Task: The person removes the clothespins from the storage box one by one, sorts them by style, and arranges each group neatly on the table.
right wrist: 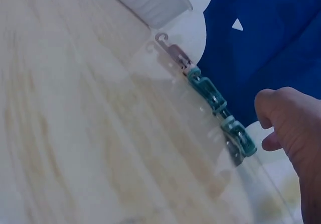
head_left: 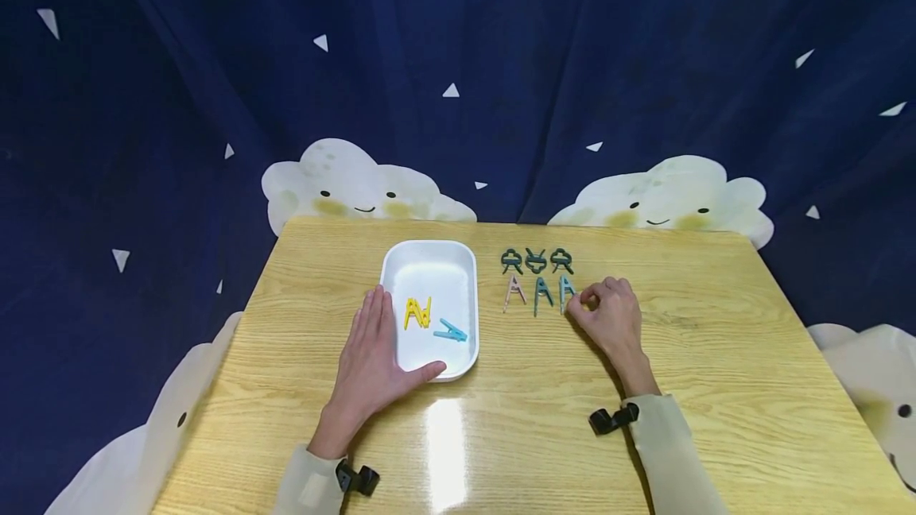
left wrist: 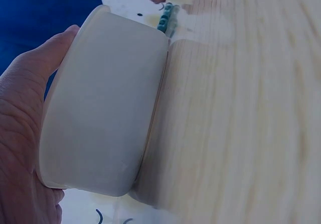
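Head view: touching tray (head_left: 474, 300) with straight-fingered left hand (head_left: 370, 368), with curled right hand (head_left: 614, 318) beside blue clothespin (head_left: 564, 286); cannot tell if pinching; probably light, stiff, best held by legs.

Indoor workspace: table (head_left: 716, 356), cloud-print curtain (head_left: 501, 54)

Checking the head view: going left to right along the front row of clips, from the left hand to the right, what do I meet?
Left hand → white tray → pink clip → dark teal clip → light-blue clip → right hand.
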### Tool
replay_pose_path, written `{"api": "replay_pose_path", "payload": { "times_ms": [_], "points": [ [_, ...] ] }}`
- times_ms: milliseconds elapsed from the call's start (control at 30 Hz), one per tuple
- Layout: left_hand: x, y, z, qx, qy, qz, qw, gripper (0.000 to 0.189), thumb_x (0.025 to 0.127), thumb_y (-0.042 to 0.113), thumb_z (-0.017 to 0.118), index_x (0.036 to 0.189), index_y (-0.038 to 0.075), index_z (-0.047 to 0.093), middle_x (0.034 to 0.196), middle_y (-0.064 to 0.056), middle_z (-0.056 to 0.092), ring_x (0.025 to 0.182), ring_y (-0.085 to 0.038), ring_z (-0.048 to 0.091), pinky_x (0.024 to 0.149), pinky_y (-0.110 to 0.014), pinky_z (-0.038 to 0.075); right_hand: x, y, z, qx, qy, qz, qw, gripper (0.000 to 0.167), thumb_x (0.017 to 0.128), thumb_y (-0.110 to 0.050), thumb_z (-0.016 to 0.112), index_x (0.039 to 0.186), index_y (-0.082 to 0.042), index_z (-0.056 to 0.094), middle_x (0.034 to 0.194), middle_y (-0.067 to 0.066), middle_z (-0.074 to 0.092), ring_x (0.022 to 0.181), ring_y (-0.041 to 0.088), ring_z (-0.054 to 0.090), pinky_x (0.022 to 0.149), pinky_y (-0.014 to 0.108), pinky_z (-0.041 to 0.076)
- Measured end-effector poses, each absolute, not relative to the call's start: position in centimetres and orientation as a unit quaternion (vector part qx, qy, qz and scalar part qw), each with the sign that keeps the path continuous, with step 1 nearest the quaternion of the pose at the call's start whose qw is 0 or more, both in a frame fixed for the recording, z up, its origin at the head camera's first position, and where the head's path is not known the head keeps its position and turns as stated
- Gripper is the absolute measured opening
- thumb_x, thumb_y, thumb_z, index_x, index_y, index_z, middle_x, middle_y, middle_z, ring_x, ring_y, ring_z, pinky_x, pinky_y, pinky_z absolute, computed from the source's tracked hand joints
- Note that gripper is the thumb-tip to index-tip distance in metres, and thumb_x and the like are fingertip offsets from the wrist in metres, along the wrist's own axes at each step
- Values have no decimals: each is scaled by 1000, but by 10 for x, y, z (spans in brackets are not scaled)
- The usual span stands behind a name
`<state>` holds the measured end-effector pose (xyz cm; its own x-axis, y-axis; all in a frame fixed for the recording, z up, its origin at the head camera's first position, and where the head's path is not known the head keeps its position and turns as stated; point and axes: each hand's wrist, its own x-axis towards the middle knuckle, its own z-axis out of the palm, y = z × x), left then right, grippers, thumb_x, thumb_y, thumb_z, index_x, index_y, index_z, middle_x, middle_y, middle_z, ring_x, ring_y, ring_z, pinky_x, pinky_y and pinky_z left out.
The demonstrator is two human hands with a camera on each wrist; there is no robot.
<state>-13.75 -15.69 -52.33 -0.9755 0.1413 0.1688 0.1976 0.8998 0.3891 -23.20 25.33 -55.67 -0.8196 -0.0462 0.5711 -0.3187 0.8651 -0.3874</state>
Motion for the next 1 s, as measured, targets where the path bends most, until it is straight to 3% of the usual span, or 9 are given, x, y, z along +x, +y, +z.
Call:
{"api": "replay_pose_path", "payload": {
  "times_ms": [433,533,600,700,1000],
  "points": [
    [-137,-158,-526,-83,-972,-208,67,145,71,99,52,166,-1,8,175,-11,-6,162,-27,-1,131,-46,12,-222,205,-536,171,-894,287,300,9,78,-14,68,76,-6,70,63,2,52,66,22,45,60,34,36],
    [-138,-158,-526,-83,-972,-211,69,145,71,99,53,166,0,8,176,-10,-6,162,-26,-1,131,-46,12,-218,189,-533,195,-890,292,292,12,80,-17,70,82,-6,74,62,2,53,66,21,46,62,37,41],
    [-139,-158,-525,-84,-970,-214,74,144,71,98,54,166,0,8,176,-10,-5,162,-26,-1,131,-46,12,-215,178,-531,210,-887,293,289,15,81,-18,71,87,-4,75,62,2,55,66,20,46,71,43,50],
    [-139,-159,-525,-86,-970,-216,75,145,71,98,54,166,-1,8,176,-11,-4,162,-26,-1,131,-46,13,-210,163,-528,231,-885,293,280,21,81,-20,72,93,-2,76,63,3,56,67,20,48,76,47,52],
    [-139,-158,-524,-82,-970,-217,70,145,70,99,52,166,0,8,176,-11,-4,162,-27,0,131,-46,12,-195,122,-521,275,-888,288,230,26,83,-26,74,100,-7,74,69,3,59,75,18,49,69,36,41]
  ]
}}
